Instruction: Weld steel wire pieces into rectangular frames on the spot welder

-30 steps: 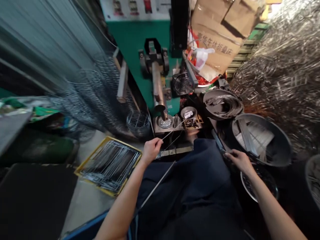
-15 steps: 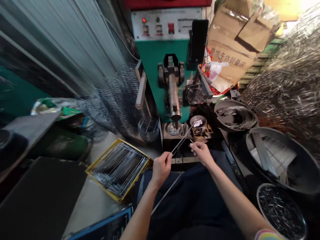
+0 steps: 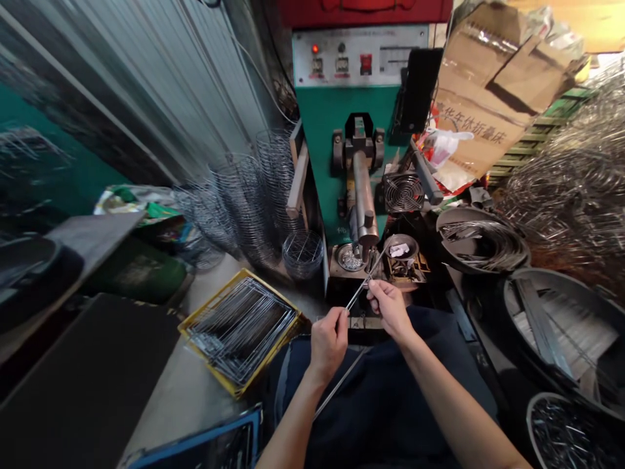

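My left hand (image 3: 329, 342) is closed around a long, thin metal wire frame (image 3: 357, 298), which slants up toward the machine and down across the lap. Thumb and fingers of my right hand (image 3: 390, 309) pinch a short metal piece (image 3: 366, 284) against the frame's upper part; its exact shape is too small to make out. Just beyond the hands, the thick metal arm (image 3: 364, 195) of a green machine (image 3: 317, 156) points downward. The frame's upper end lies close to the tip of that arm; I cannot tell whether they touch.
A yellow crate (image 3: 293, 319) of bent wire frames stands at left, with stacked wire baskets (image 3: 239, 195) behind. Beneath the arm sits a dish of small metal bits (image 3: 350, 258). Several basins, one a large basin (image 3: 517, 277), line the right side, below a heap of wire (image 3: 561, 169).
My right hand has brought the short metal piece from beside the wire frame onto it. The camera view has shifted, so the surroundings appear further right and slightly lower.
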`<control>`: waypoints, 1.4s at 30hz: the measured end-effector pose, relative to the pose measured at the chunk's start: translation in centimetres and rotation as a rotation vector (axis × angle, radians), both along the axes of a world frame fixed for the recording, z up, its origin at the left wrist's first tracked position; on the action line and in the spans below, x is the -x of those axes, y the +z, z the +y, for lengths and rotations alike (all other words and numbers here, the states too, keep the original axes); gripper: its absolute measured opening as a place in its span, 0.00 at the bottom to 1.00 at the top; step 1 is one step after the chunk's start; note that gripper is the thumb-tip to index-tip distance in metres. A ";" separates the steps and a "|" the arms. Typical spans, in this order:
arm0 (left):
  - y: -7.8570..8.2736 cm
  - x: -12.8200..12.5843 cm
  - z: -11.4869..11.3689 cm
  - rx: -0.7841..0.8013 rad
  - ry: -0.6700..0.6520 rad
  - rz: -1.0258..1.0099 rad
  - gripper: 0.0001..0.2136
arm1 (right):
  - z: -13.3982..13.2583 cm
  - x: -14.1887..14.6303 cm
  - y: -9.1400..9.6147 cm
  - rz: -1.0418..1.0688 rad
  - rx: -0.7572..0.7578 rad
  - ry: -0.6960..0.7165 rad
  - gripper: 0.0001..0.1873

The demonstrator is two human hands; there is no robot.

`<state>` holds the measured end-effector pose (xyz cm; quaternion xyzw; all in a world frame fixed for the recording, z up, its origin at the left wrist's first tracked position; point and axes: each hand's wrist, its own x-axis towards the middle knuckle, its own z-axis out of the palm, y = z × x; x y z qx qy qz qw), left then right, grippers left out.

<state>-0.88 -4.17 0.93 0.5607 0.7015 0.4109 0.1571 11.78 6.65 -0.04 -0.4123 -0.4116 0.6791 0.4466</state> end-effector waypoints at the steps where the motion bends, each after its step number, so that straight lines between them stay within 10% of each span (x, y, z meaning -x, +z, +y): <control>1: -0.1 0.0 0.0 -0.001 0.001 0.000 0.12 | 0.0 0.1 0.0 0.001 -0.001 -0.005 0.22; 42: 1.4 1.4 1.6 -0.039 0.013 -0.007 0.12 | 1.6 1.9 1.3 0.030 0.009 -0.019 0.22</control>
